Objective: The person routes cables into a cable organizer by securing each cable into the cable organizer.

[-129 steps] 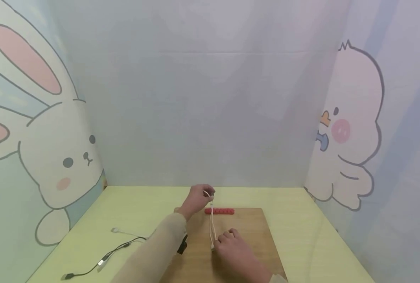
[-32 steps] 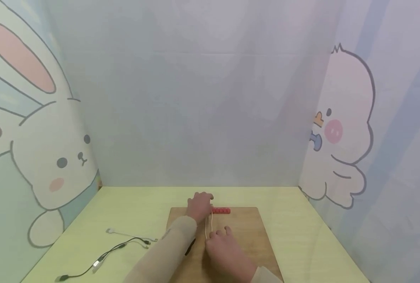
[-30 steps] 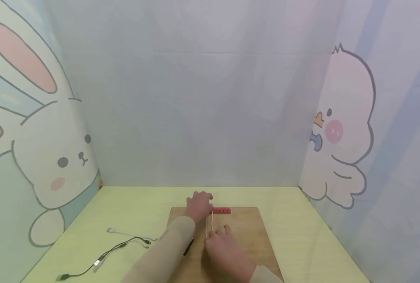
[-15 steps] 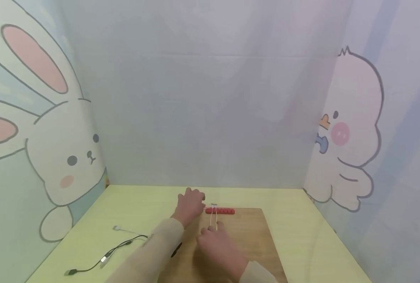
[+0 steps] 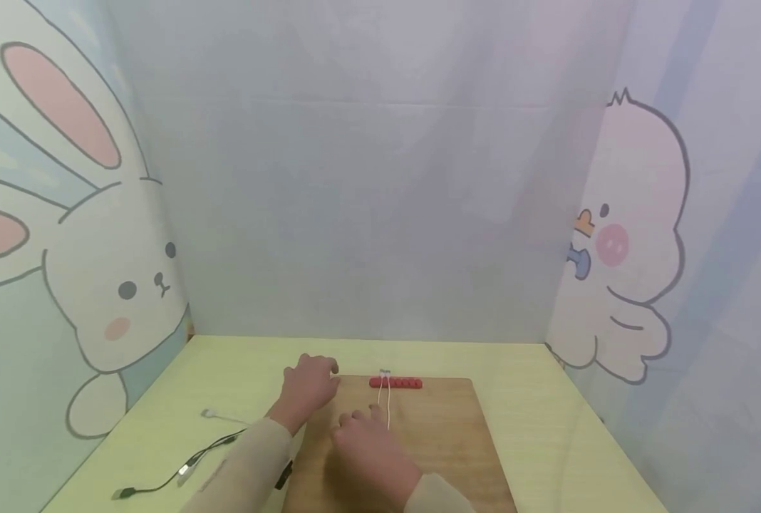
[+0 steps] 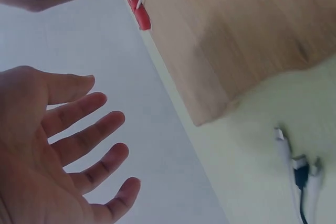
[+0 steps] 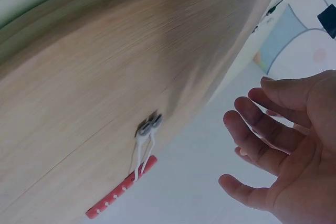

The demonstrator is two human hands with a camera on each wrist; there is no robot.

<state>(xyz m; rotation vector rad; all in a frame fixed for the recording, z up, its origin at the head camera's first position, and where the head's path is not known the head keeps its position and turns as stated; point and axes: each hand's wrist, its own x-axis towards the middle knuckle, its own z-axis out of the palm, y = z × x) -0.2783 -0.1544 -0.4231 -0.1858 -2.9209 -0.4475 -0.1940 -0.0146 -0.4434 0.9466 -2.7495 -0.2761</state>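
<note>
A red cable holder strip (image 5: 402, 383) with several slots lies along the far edge of the wooden board (image 5: 444, 442). Two white cables (image 5: 389, 407) run through slots near its left end, their far plugs (image 5: 385, 372) just beyond the strip. In the right wrist view their near connectors (image 7: 149, 125) lie side by side on the board. My left hand (image 5: 308, 388), fingers spread and holding nothing, hovers at the board's far left corner. My right hand (image 5: 370, 449), loosely bent and without anything in it, is over the board, left of the cables, hiding part of them in the head view.
Left of the board, a black cable (image 5: 210, 451) and white cables (image 5: 223, 417) lie on the pale yellow table (image 5: 534, 427). Their plug ends (image 6: 300, 169) show in the left wrist view. Curtains with a printed rabbit (image 5: 117, 263) and chick (image 5: 637, 214) surround the table.
Earlier my left hand held a white plug above the strip while my right hand held the near ends. Both have let go and moved left; both white cables now sit in the strip.
</note>
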